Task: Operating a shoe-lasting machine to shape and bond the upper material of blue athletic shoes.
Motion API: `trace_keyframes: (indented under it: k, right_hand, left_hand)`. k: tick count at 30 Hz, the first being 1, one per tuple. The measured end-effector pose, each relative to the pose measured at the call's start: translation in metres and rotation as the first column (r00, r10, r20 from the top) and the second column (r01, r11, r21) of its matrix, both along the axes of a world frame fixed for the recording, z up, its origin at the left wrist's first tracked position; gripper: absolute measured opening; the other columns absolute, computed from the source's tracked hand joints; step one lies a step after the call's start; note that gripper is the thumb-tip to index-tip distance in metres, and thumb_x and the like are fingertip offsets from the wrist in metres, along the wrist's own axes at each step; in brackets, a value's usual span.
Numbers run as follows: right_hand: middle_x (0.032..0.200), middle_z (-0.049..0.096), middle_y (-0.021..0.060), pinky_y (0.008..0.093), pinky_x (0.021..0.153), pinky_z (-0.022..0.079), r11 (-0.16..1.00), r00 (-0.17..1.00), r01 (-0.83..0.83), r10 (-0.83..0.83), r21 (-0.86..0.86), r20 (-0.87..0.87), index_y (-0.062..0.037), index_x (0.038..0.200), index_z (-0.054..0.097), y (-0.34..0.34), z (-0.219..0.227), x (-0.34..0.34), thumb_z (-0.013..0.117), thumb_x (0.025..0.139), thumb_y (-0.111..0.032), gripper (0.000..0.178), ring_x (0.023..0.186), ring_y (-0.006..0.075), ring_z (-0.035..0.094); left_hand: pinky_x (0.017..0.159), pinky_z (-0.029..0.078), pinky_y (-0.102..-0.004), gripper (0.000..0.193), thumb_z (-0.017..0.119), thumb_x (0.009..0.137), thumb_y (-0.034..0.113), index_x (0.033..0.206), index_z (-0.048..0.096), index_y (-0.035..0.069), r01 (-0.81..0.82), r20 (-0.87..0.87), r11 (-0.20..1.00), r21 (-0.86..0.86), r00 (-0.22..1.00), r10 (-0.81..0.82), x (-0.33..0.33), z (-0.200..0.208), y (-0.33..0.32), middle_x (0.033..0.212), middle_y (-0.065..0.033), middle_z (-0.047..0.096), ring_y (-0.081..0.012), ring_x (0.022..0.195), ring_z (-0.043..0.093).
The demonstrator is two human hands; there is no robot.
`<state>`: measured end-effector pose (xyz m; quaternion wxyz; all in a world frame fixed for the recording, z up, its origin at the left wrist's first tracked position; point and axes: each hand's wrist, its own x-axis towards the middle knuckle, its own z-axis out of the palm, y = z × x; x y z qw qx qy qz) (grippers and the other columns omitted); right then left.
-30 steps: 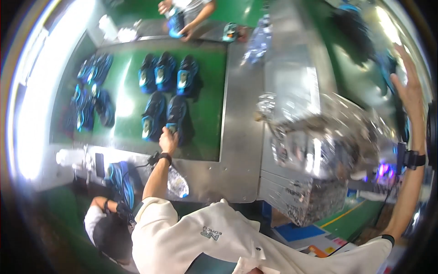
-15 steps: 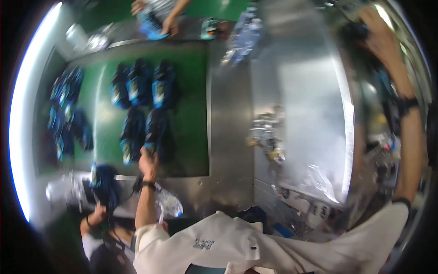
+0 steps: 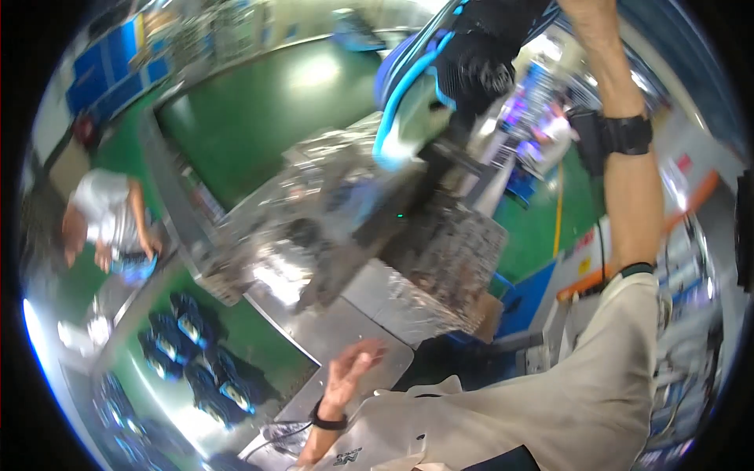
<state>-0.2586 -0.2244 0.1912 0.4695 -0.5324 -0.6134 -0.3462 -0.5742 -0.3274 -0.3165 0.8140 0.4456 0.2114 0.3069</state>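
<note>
High on the right, my right hand (image 3: 591, 14) is closed on a black shoe (image 3: 481, 67) with bright blue edging. That shoe is raised close to the view, its light end tilted down; my fingertips are partly cut off by the top edge. My left hand (image 3: 349, 375) hovers over the bare metal surface (image 3: 334, 334) at lower centre, holding nothing, its slightly blurred fingers stretched apart. Left of it, several dark shoes with blue trim (image 3: 169, 341) rest in rows on a green belt (image 3: 271, 341).
A foil-wrapped machine part (image 3: 294, 212) fills the middle, beside a white box-like block (image 3: 377, 294). At left a co-worker (image 3: 106, 208) handles a blue shoe (image 3: 135, 265). Another green surface (image 3: 290, 94) lies beyond. An orange-edged white unit (image 3: 597, 259) stands at right.
The view has swung to the right. My left hand has let go of a shoe on the green belt and moved off it. The shoe in my right hand now shows large and near.
</note>
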Motion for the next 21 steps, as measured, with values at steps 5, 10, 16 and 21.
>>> trace_keyframes:
  k: [5,10,16,21]
  right_hand:
    - [0.084,0.069,0.0076,0.0326,0.068,0.051,0.969,0.850,-0.061,-0.075,-0.240,-0.521,-0.0021,0.091,0.070,-0.151,-0.061,0.033,0.080,0.069,-0.030,0.037,0.076,0.0186,0.065]
    - [0.078,0.068,0.0051,0.0282,0.067,0.049,0.908,0.700,-0.026,-0.282,-0.417,-0.656,0.0005,0.086,0.074,-0.315,-0.171,0.109,0.072,0.081,-0.035,0.036,0.075,0.0121,0.062]
    - [0.113,0.062,0.0164,0.0335,0.075,0.059,0.996,0.245,0.056,0.057,0.073,-0.968,-0.0018,0.138,0.042,-0.572,-0.303,0.079,0.062,0.089,-0.043,0.066,0.096,0.0183,0.064]
    - [0.119,0.061,0.0124,0.0292,0.085,0.051,0.776,0.244,0.627,-0.282,-0.071,-0.928,-0.0017,0.132,0.049,-0.673,-0.373,0.057,0.077,0.076,-0.026,0.068,0.103,0.0148,0.058]
  left_hand:
    - [0.103,0.041,-0.0554,0.112,0.044,0.074,0.085,0.149,0.025,0.005,0.443,0.406,0.880,-0.173,0.846,-0.347,0.138,0.075,0.008,0.141,-0.0268,0.042,-0.0481,0.126,0.045]
    - [0.090,0.050,-0.0505,0.098,0.041,0.083,0.074,0.147,0.028,0.001,0.853,0.604,0.518,-0.068,0.449,-0.659,0.230,0.177,-0.119,0.144,-0.0266,0.038,-0.0397,0.104,0.059]
    - [0.099,0.046,-0.0453,0.047,0.048,0.098,0.035,0.133,0.050,0.003,0.804,0.334,0.540,-0.250,0.595,-0.731,0.324,0.141,-0.244,0.128,-0.0165,0.059,-0.0292,0.113,0.059]
    - [0.096,0.045,-0.0329,0.053,0.054,0.097,0.023,0.141,0.040,-0.002,0.876,-0.082,0.359,0.322,0.404,-0.911,0.381,0.150,-0.385,0.127,-0.0106,0.057,-0.0178,0.110,0.057]
